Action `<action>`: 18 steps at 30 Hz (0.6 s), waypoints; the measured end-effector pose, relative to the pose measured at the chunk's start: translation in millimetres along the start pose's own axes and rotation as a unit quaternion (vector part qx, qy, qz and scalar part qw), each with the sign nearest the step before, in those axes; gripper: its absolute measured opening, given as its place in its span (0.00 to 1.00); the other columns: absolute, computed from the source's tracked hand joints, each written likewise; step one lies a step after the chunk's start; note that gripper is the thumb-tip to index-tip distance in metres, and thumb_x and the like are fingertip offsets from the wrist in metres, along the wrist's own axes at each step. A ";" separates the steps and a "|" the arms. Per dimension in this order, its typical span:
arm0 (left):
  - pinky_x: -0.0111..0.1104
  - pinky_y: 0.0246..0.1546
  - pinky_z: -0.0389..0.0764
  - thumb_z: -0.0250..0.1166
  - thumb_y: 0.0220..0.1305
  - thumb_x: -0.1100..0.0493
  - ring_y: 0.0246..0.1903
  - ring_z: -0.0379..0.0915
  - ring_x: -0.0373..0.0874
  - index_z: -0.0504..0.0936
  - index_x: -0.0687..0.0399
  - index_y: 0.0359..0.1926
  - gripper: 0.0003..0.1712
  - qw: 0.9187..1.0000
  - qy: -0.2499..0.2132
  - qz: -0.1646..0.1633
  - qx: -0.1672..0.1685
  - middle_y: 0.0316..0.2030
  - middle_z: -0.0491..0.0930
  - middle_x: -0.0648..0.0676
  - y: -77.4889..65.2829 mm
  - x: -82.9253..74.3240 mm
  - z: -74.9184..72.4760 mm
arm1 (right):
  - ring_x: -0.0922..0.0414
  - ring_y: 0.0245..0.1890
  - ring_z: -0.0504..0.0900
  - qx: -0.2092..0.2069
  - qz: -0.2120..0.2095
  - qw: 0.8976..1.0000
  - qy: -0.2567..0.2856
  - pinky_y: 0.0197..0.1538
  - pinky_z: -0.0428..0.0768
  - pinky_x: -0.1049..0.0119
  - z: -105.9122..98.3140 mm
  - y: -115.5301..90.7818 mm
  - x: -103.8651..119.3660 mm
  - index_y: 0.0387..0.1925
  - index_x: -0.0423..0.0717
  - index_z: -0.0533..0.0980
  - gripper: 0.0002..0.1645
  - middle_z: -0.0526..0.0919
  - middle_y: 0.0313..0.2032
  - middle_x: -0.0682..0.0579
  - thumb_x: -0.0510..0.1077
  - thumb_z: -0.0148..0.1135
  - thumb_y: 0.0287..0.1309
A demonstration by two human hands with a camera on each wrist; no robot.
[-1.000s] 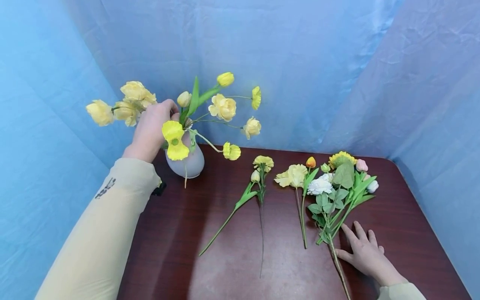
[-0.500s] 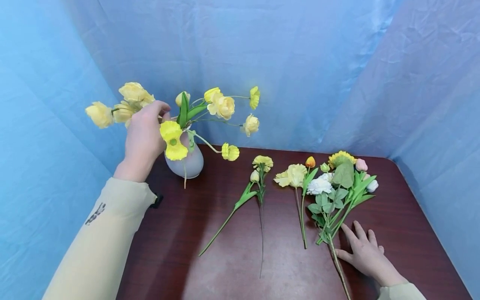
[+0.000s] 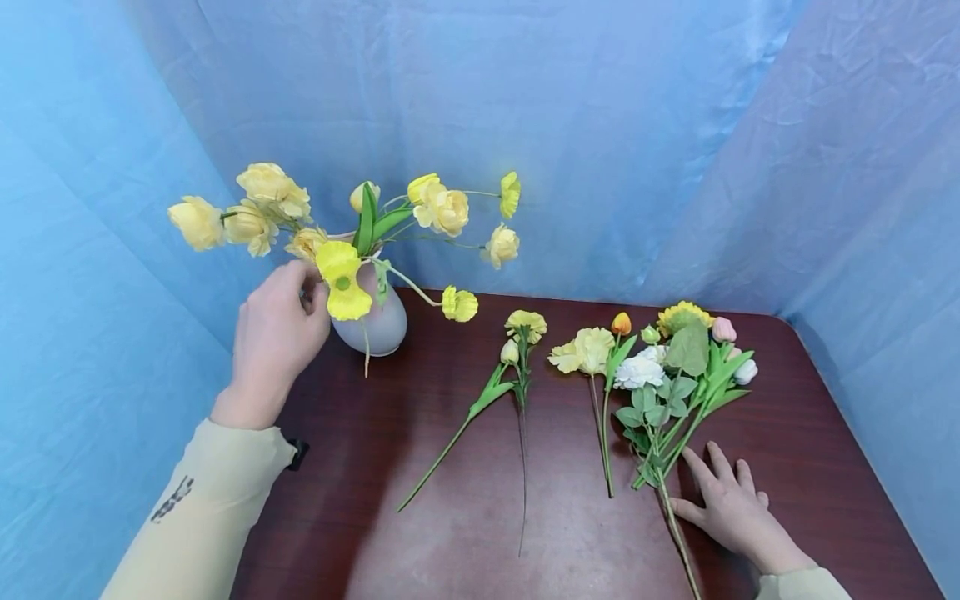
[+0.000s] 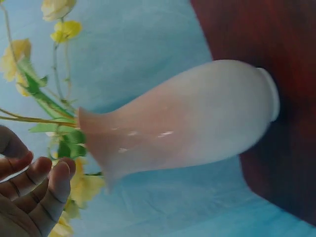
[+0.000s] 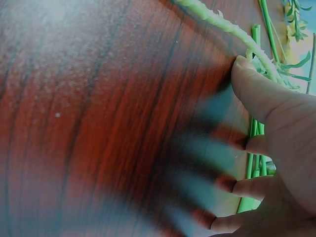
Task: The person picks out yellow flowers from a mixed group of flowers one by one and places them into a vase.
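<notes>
A pale vase (image 3: 384, 321) with a flared pinkish neck stands upright at the back left, holding several yellow flowers. A yellow tulip (image 3: 422, 187) with green leaves leans right from its mouth, and a bright yellow poppy (image 3: 342, 282) hangs in front. My left hand (image 3: 281, 321) is just left of the vase, loosely bent fingers beside the poppy. In the left wrist view the fingers (image 4: 37, 175) hold nothing and sit apart from the vase neck. My right hand (image 3: 731, 504) rests on the table, fingers spread, its thumb by the thick stem (image 3: 678, 533) of a white flower (image 3: 641, 368).
A yellow carnation-like flower (image 3: 527, 327) and a pale-budded tulip (image 3: 510, 353) lie mid-table. Right of them lie a ruffled yellow flower (image 3: 588, 352), an orange tulip (image 3: 621, 324), a sunflower (image 3: 684, 317) and pink tulips (image 3: 723, 330). Blue cloth (image 3: 570, 150) hangs behind the table.
The left hand has come away from the flowers above the vase, down and toward me. The yellow tulip has dropped lower over the vase mouth. The right hand has stayed put.
</notes>
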State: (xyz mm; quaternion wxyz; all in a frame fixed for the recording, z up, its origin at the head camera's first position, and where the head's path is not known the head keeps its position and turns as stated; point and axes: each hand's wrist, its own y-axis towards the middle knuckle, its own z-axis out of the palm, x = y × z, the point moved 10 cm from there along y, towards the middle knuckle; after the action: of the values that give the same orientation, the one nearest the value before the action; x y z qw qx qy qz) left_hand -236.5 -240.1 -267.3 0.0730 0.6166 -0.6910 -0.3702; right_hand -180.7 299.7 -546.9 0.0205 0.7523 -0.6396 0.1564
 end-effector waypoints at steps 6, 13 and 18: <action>0.42 0.19 0.68 0.55 0.58 0.60 0.20 0.66 0.48 0.73 0.50 0.27 0.04 0.994 -0.006 -0.051 0.098 0.23 0.71 0.51 -33.1 22.9 42.3 | 0.15 0.56 0.50 0.001 -0.001 1.000 0.002 0.38 0.60 0.16 -1.4 -0.7 0.7 0.67 0.40 0.58 0.52 0.52 0.63 0.22 0.66 0.65 0.52; 0.40 0.13 0.67 0.59 0.61 0.55 0.17 0.66 0.47 0.73 0.49 0.29 0.06 0.972 0.021 -0.063 0.227 0.21 0.69 0.50 -67.6 26.9 107.0 | 0.15 0.55 0.51 -0.005 -0.005 1.000 0.002 0.38 0.59 0.16 -2.5 -1.0 1.8 0.67 0.39 0.59 0.52 0.53 0.63 0.23 0.66 0.66 0.52; 0.45 0.19 0.74 0.61 0.62 0.52 0.19 0.71 0.47 0.79 0.50 0.41 0.10 0.960 0.037 -0.063 0.272 0.23 0.73 0.47 -81.7 18.6 138.4 | 0.15 0.55 0.51 -0.004 -0.004 1.000 0.002 0.38 0.59 0.16 -2.6 -1.0 2.5 0.66 0.39 0.59 0.52 0.53 0.63 0.23 0.66 0.66 0.51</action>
State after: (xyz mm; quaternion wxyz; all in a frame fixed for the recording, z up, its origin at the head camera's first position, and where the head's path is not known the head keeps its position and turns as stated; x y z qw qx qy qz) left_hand -252.7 -195.7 -422.0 -0.0956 0.6686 -0.7222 -0.1494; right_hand -180.0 298.1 -543.6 0.0248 0.7545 -0.6372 0.1552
